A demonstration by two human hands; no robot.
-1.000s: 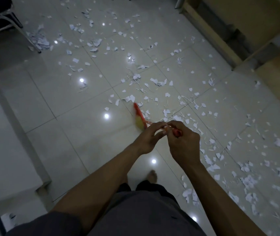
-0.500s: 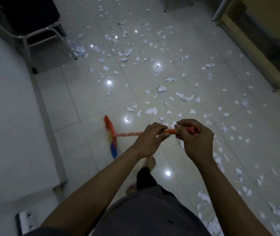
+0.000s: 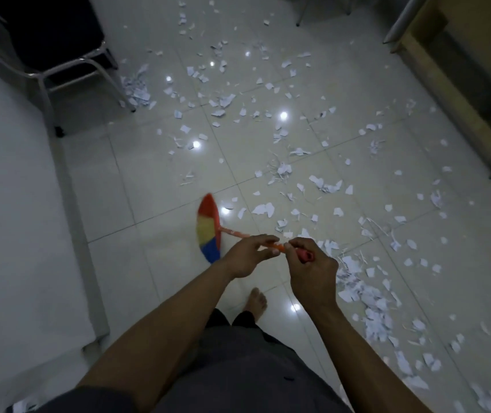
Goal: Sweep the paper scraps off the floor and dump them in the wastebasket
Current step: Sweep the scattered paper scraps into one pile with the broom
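Broom handle (image 3: 235, 233) mostly hidden inside left hand (image 3: 245, 255) and right hand (image 3: 312, 271).

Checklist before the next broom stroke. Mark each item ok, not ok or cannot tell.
1. Two-handed grip: left hand and right hand both hold the handle: ok.
2. Broom head down on the floor: blurred, cannot tell.
3. Scraps in the stroke's path: paper scraps lie just right of the head: ok.
4. Bare foot apart from the head: ok.
5. Wastebasket located: not in view, cannot tell.
6. Floor swept: scraps lie spread across the tiles: not ok.
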